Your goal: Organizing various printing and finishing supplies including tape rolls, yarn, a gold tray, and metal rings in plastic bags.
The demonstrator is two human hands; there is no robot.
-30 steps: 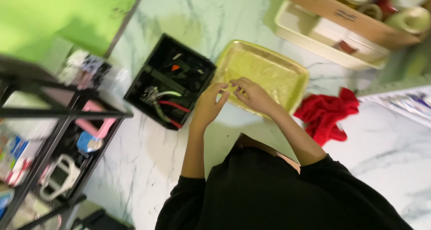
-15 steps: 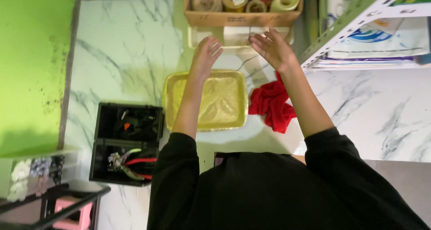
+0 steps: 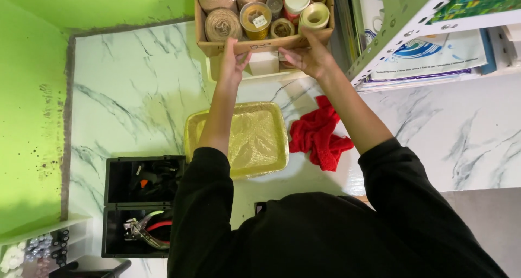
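A cardboard box full of twine spools and tape rolls stands at the far edge of the marble table. My left hand grips its near left corner. My right hand holds the near right edge of the same box. Under the box sits a pale tray with a white block in it. Between my forearms lies an empty gold rectangular tray.
A crumpled red cloth lies right of the gold tray. A black two-compartment tool box with pliers sits at the near left. A green metal shelf with papers stands at the right, a green wall on the left.
My view has swung round and both hands have reached forward from above the gold tray to the cardboard box, taking hold of its near edge.
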